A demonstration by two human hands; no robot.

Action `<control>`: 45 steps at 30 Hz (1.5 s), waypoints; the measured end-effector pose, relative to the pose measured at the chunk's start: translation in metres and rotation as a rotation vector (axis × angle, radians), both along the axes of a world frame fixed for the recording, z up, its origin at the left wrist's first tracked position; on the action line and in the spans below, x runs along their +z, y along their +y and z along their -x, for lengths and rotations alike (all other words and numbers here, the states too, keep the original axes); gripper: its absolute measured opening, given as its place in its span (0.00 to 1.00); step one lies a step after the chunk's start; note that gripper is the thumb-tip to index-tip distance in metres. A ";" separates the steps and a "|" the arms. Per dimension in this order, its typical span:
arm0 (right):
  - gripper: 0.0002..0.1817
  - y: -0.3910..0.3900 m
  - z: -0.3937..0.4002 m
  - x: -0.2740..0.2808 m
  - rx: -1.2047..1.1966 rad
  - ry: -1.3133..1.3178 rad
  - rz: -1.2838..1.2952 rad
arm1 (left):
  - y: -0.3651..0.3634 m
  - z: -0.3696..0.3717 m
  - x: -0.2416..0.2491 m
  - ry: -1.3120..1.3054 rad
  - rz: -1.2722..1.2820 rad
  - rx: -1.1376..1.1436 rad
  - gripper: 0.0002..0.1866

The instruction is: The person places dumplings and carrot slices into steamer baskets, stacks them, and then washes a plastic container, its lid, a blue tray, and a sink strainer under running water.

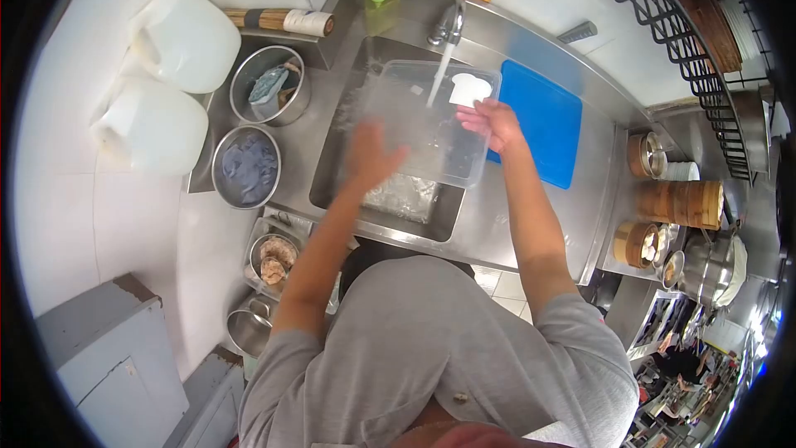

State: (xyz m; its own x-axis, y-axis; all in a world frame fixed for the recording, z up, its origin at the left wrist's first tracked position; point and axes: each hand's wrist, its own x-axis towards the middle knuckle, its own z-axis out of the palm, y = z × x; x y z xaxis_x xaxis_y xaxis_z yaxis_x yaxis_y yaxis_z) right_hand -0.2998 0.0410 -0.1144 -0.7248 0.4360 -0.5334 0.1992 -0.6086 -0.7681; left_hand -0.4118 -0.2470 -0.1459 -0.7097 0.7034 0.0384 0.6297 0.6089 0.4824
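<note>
A clear plastic tub (398,168) sits over the steel sink (452,224), with water running into it from the tap (452,21). My right hand (495,123) is at the tub's right side, its fingers closed on the lower edge of a white flat scraper-like piece (469,89) with a notched, rounded top. Over the tub's left side is my left hand (371,158), smeared by motion. Its thumb stands apart from the fingers, and no object shows in it. Water lies in the sink below the tub.
A blue board (543,124) lies right of the sink. Left of it stand a steel pot with cloths (269,87) and a bowl with a grey-blue cloth (246,168). A green soap bottle (381,8) is behind. Bamboo steamers (680,203) stand far right, beneath a black wire rack (663,41).
</note>
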 end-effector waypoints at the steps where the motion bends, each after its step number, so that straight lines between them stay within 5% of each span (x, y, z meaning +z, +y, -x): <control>1: 0.14 0.007 -0.009 -0.003 0.009 0.002 0.009 | -0.016 0.013 -0.027 0.079 0.039 0.116 0.39; 4: 0.17 0.021 -0.027 -0.026 0.071 -0.002 0.059 | -0.043 0.059 -0.013 -1.412 -0.312 0.058 0.37; 6: 0.19 0.020 -0.025 -0.046 0.164 -0.010 0.120 | -0.049 0.054 -0.003 -1.708 -0.556 0.023 0.37; 7: 0.18 0.015 -0.016 -0.053 0.238 -0.201 -0.146 | -0.056 0.052 0.002 -1.841 -0.695 0.009 0.37; 9: 0.18 0.001 0.001 -0.064 0.369 -0.549 -0.708 | -0.067 0.051 0.022 -1.848 -0.759 0.016 0.37; 10: 0.17 -0.012 0.002 -0.078 0.213 -0.454 -1.476 | -0.073 0.052 0.029 -1.850 -0.787 0.013 0.37; 13: 0.12 -0.087 0.068 0.004 0.135 0.036 -1.425 | -0.092 0.044 0.026 -1.608 -0.651 0.091 0.39; 16: 0.05 -0.165 0.160 0.052 0.420 0.423 -1.339 | -0.098 0.029 0.007 -1.489 -0.561 0.232 0.39; 17: 0.10 -0.189 0.194 0.059 0.456 0.464 -1.411 | -0.103 0.027 0.004 -1.516 -0.611 0.242 0.40; 21: 0.21 -0.265 0.311 0.070 0.829 -0.250 -1.322 | -0.121 0.009 0.000 -1.620 -0.813 0.253 0.43; 24: 0.20 -0.290 0.352 0.019 0.881 -0.353 -1.296 | -0.133 0.004 -0.004 -1.665 -0.902 0.222 0.45; 28: 0.21 -0.297 0.365 0.021 0.807 -0.279 -1.250 | -0.149 0.001 -0.012 -1.784 -1.147 0.116 0.45; 34: 0.11 -0.207 0.259 0.086 0.292 0.582 -1.499 | -0.151 0.021 0.036 -1.737 -1.151 0.118 0.39; 38: 0.13 -0.221 0.129 0.063 0.549 0.226 -1.536 | -0.131 0.035 0.053 -1.756 -1.250 0.083 0.35; 40: 0.17 -0.259 0.081 0.071 0.351 0.536 -1.594 | -0.123 0.042 0.046 -1.707 -1.315 0.128 0.35; 43: 0.20 -0.240 0.056 0.020 0.194 0.377 -1.618 | -0.129 0.031 0.076 -1.715 -1.236 0.056 0.36; 45: 0.21 -0.203 0.051 -0.027 0.142 0.093 -1.338 | -0.133 0.028 0.091 -1.690 -1.208 -0.040 0.38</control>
State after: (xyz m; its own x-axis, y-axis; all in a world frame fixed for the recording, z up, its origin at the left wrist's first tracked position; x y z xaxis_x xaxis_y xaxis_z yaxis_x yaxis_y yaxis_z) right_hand -0.3510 -0.1615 -0.1414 -0.8165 0.4982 0.2917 0.1129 0.6333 -0.7657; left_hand -0.4401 -0.3803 -0.0552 -0.5224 0.8416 -0.1372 -0.7578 -0.3845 0.5271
